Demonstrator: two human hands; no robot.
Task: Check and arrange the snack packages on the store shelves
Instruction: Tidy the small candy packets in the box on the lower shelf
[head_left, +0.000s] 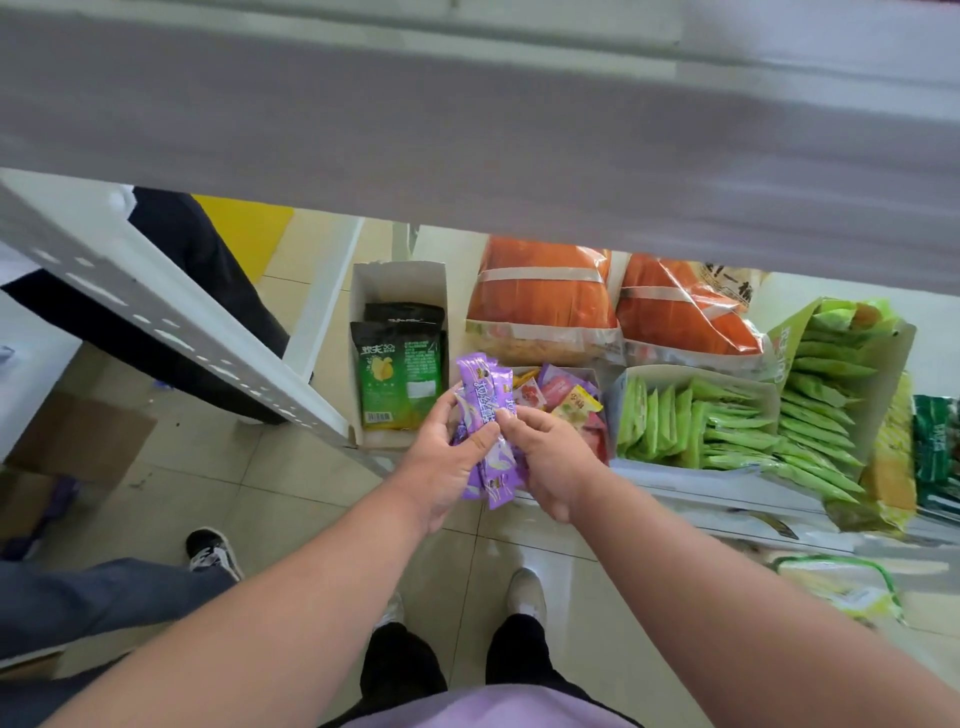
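A bunch of long purple snack packets (485, 410) stands upright between both hands, just in front of the low shelf. My left hand (441, 462) grips the bunch from the left, thumb across the front. My right hand (545, 457) pinches it from the right. Behind the bunch sits an open box of mixed small red, pink and yellow packets (566, 400). To its left, a white carton (397, 280) holds black-and-green durian snack bags (397, 374).
Two big orange bags (540, 291) lie at the shelf's back. Boxes of green packets (727, 426) fill the right side. A grey upper shelf (467, 130) overhangs everything. A white perforated upright (171, 322) slants at left. Another person's legs and shoe (210, 551) stand on the tiled floor at left.
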